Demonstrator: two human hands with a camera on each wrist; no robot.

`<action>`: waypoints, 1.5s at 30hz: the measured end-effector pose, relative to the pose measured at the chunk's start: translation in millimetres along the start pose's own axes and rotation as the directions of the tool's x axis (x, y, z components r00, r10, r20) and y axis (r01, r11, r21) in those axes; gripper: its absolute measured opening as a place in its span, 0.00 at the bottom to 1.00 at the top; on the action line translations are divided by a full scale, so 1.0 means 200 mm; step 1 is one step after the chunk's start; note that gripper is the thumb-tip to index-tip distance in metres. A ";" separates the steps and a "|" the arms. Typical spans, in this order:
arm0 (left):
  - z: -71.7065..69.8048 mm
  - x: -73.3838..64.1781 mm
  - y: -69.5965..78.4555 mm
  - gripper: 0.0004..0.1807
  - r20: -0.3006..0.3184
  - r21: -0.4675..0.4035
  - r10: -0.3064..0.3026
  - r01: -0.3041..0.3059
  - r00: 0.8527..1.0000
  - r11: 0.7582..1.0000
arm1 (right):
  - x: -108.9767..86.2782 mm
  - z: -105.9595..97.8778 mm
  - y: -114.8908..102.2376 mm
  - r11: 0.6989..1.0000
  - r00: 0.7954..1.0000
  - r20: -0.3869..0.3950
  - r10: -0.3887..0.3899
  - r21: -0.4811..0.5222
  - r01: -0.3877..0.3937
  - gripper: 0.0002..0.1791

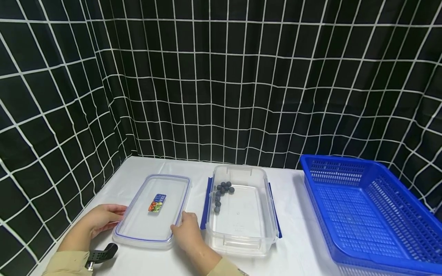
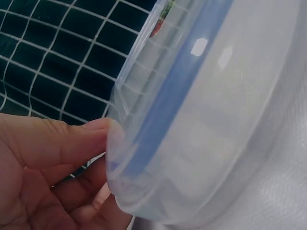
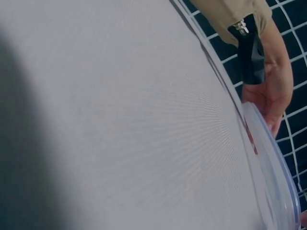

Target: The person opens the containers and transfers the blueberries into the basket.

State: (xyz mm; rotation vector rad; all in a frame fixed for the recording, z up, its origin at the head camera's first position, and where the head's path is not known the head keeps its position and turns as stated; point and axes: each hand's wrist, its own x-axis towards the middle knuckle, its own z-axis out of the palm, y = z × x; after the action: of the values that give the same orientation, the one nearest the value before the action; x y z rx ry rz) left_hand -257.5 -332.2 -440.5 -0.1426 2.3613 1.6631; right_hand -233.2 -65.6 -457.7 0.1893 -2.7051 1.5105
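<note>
A clear plastic lid [image 1: 169,191] with a blue seal and a colourful label lies to the left of an open clear container [image 1: 241,245]. My left hand [image 1: 101,220] pinches the lid's left edge, with the thumb against the rim [image 2: 144,158] and the other fingers lower, partly hidden. At the lid's right edge, my right hand [image 1: 189,232] grips the near corner area. In the right wrist view, the lid [image 3: 271,167] shows edge-on beside the left hand [image 3: 273,96]. Several dark blueberries [image 1: 222,188] sit along the left side inside the container.
Blue side flaps [image 1: 206,205] hang outward on both long sides of the container. A large blue plastic basket [image 1: 317,207] stands on the right of the white table [image 1: 290,214]. Black cloth with a white grid [image 1: 221,84] encloses the back and sides.
</note>
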 end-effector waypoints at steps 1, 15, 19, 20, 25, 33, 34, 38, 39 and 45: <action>0.00 0.00 0.00 0.24 -0.006 0.007 -0.003 0.003 1.000 1.000 | 0.00 0.00 0.00 1.000 1.000 0.001 0.001 -0.001 -0.001 0.32; 0.03 0.00 0.02 0.24 -0.032 0.037 0.002 -0.001 0.999 0.999 | -0.02 -0.01 -0.03 1.000 1.000 0.031 -0.003 -0.017 0.004 0.33; 0.01 -0.01 0.01 0.24 -0.007 0.019 0.009 -0.009 1.000 1.000 | -0.02 -0.01 -0.04 1.000 0.999 0.046 -0.003 -0.019 0.004 0.36; 0.00 -0.01 0.01 0.25 -0.003 0.013 0.010 -0.010 1.000 1.000 | -0.02 -0.02 -0.05 1.000 0.999 0.050 -0.008 -0.023 0.009 0.36; -0.03 -0.03 0.04 0.27 0.000 -0.007 0.038 -0.038 0.999 0.999 | -0.01 -0.04 -0.08 0.997 0.996 0.042 -0.075 -0.008 0.075 0.35; -0.05 -0.06 0.13 0.25 -0.023 -0.024 0.050 -0.051 0.998 0.998 | -0.01 -0.11 -0.14 0.989 0.995 0.018 -0.097 0.117 0.094 0.32; -0.05 -0.06 0.15 0.25 -0.019 -0.030 0.057 -0.057 0.998 0.998 | -0.01 -0.13 -0.15 0.986 0.995 0.018 -0.101 0.134 0.098 0.32; -0.02 -0.06 0.20 0.22 -0.016 -0.053 0.094 -0.094 0.995 0.994 | 0.00 -0.19 -0.19 0.967 0.994 0.030 -0.101 0.238 0.092 0.29; -0.01 -0.06 0.22 0.22 -0.020 -0.055 0.101 -0.102 0.995 0.993 | 0.00 -0.21 -0.21 0.960 0.994 0.038 -0.102 0.266 0.088 0.28; 0.03 -0.05 0.31 0.22 -0.075 -0.069 0.141 -0.146 0.987 0.987 | 0.01 -0.36 -0.30 0.913 0.989 0.091 -0.119 0.401 0.073 0.20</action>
State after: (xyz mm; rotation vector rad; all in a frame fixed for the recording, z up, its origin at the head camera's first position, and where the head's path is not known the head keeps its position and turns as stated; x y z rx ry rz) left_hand -260.9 -305.2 -382.5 -0.0454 2.4132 1.8414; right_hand -229.7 -36.1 -369.5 0.4262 -2.3874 2.0586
